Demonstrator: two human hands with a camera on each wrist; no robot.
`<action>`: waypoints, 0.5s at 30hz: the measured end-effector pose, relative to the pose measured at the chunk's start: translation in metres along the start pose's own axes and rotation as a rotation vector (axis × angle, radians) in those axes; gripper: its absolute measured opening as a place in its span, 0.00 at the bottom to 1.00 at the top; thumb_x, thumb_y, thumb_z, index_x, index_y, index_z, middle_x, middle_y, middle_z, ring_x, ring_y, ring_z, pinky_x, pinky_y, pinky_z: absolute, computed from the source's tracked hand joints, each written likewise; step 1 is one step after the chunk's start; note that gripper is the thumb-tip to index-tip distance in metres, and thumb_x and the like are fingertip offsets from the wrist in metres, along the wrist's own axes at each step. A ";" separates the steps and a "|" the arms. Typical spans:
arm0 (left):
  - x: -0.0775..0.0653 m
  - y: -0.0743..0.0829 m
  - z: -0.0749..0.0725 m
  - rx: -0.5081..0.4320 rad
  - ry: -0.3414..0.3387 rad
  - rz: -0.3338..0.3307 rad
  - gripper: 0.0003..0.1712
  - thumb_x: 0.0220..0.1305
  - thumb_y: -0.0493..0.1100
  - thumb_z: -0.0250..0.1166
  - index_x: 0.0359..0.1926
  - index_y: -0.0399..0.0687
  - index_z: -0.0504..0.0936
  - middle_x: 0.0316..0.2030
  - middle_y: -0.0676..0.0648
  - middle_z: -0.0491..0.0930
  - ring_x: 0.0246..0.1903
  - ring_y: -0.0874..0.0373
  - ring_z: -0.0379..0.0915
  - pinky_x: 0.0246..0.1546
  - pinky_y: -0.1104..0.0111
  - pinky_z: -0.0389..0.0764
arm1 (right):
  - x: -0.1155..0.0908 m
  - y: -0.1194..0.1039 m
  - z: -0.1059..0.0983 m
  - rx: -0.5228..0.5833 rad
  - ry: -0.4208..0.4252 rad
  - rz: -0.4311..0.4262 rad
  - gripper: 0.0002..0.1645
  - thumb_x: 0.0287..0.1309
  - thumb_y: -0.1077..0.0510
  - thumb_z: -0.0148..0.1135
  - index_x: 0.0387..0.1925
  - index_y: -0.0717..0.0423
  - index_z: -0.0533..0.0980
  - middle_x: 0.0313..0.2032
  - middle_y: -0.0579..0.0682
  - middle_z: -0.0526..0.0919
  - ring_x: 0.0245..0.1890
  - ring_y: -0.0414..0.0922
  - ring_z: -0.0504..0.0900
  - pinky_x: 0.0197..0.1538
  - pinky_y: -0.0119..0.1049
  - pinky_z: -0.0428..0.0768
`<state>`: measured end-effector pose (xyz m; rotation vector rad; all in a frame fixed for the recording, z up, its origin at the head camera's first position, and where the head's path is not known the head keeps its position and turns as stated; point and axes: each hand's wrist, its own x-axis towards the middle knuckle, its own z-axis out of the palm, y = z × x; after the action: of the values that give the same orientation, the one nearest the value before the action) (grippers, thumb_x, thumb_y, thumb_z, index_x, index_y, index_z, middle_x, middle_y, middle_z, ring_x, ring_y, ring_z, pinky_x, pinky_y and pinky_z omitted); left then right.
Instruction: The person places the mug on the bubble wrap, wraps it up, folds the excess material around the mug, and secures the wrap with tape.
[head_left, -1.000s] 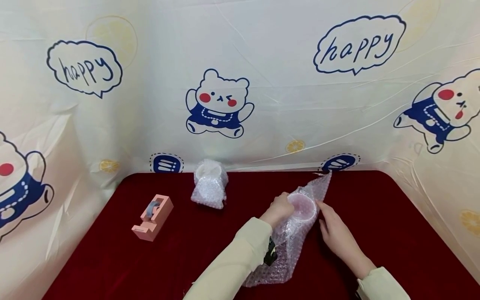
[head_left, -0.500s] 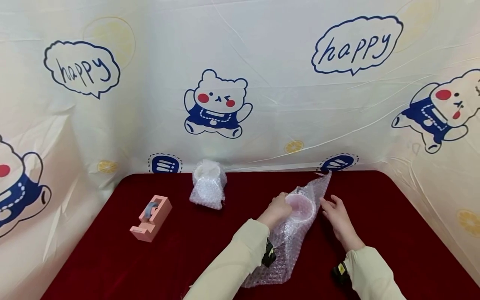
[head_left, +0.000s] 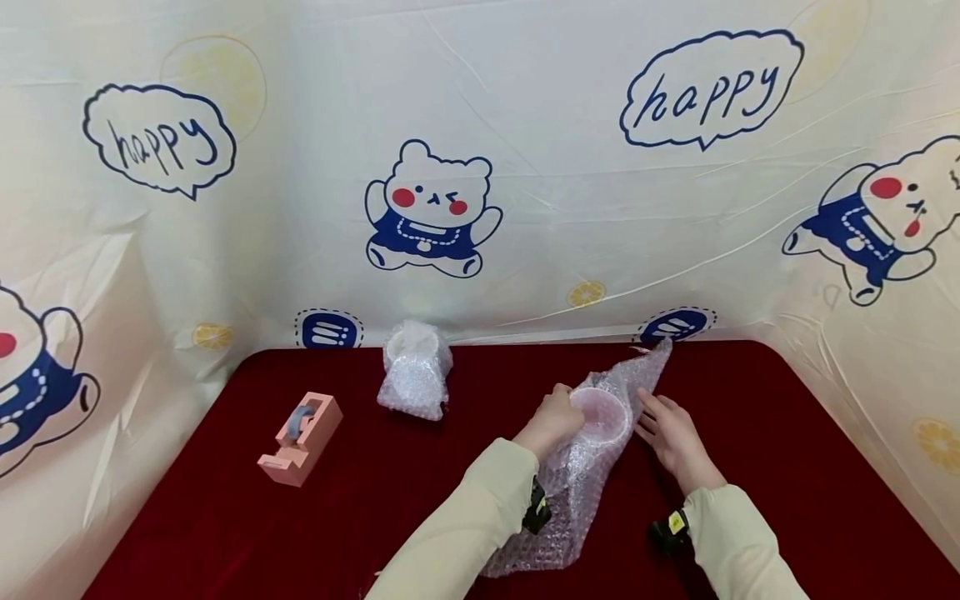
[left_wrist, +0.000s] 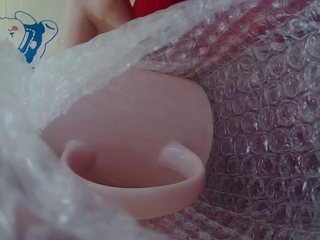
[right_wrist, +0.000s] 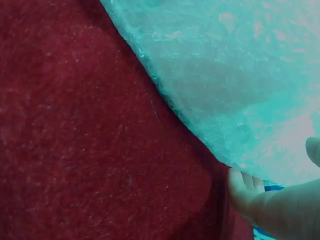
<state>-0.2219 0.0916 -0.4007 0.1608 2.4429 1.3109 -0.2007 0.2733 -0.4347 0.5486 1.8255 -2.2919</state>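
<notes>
A pink mug (head_left: 602,415) lies partly covered in a sheet of bubble wrap (head_left: 581,492) on the right half of the table. In the left wrist view the mug's handle (left_wrist: 150,192) shows between folds of the wrap. My left hand (head_left: 553,421) holds the mug at the left of its rim; its fingertips are partly hidden. My right hand (head_left: 675,433), fingers extended, touches the wrap's right edge beside the mug. The right wrist view shows its fingers (right_wrist: 242,187) at the edge of the wrap (right_wrist: 210,85), the thumb apart.
A bubble-wrapped object (head_left: 416,371) stands at the back, left of centre. A pink tape dispenser (head_left: 302,437) with a grey roll sits at the left. Dark red cloth covers the table (head_left: 300,542); a printed white curtain (head_left: 525,108) surrounds its back and sides.
My right hand drew back from the wrap beside the mug, then returned to its edge with fingers extended. My left hand has kept its hold at the mug's rim.
</notes>
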 end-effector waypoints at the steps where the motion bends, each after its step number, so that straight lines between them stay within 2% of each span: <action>1: 0.000 0.000 0.000 0.001 0.001 -0.002 0.28 0.60 0.33 0.54 0.63 0.35 0.64 0.59 0.33 0.71 0.59 0.42 0.69 0.59 0.53 0.72 | 0.000 -0.001 0.000 -0.011 0.000 -0.005 0.51 0.72 0.47 0.43 0.70 0.60 0.19 0.75 0.61 0.33 0.75 0.56 0.41 0.75 0.47 0.50; 7: -0.002 0.002 0.001 0.020 0.000 -0.024 0.26 0.62 0.36 0.54 0.61 0.34 0.64 0.59 0.31 0.69 0.60 0.38 0.67 0.59 0.50 0.71 | -0.001 -0.004 0.003 -0.089 -0.021 -0.056 0.49 0.71 0.45 0.43 0.73 0.57 0.26 0.75 0.61 0.36 0.73 0.56 0.47 0.75 0.50 0.51; 10: -0.002 0.002 0.001 0.032 0.008 -0.032 0.25 0.62 0.37 0.54 0.60 0.33 0.65 0.57 0.31 0.70 0.59 0.37 0.67 0.58 0.49 0.71 | -0.003 -0.004 0.005 -0.138 -0.025 -0.074 0.45 0.71 0.43 0.42 0.75 0.57 0.33 0.73 0.61 0.44 0.67 0.51 0.59 0.73 0.49 0.55; 12: -0.001 0.002 0.001 0.034 0.015 -0.034 0.24 0.62 0.37 0.54 0.59 0.33 0.65 0.56 0.31 0.70 0.58 0.37 0.68 0.58 0.49 0.71 | -0.004 -0.004 0.006 -0.166 -0.022 -0.085 0.43 0.72 0.42 0.40 0.75 0.59 0.38 0.71 0.59 0.49 0.63 0.47 0.62 0.72 0.49 0.57; 15: 0.000 0.003 0.000 0.039 0.030 -0.028 0.24 0.61 0.37 0.54 0.58 0.33 0.66 0.55 0.31 0.72 0.57 0.37 0.69 0.57 0.50 0.72 | -0.006 -0.005 0.007 -0.176 -0.045 -0.116 0.41 0.73 0.43 0.39 0.74 0.62 0.40 0.71 0.60 0.50 0.67 0.49 0.60 0.74 0.48 0.53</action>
<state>-0.2217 0.0931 -0.3986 0.1177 2.4880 1.2637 -0.1983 0.2667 -0.4266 0.3707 2.0616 -2.1636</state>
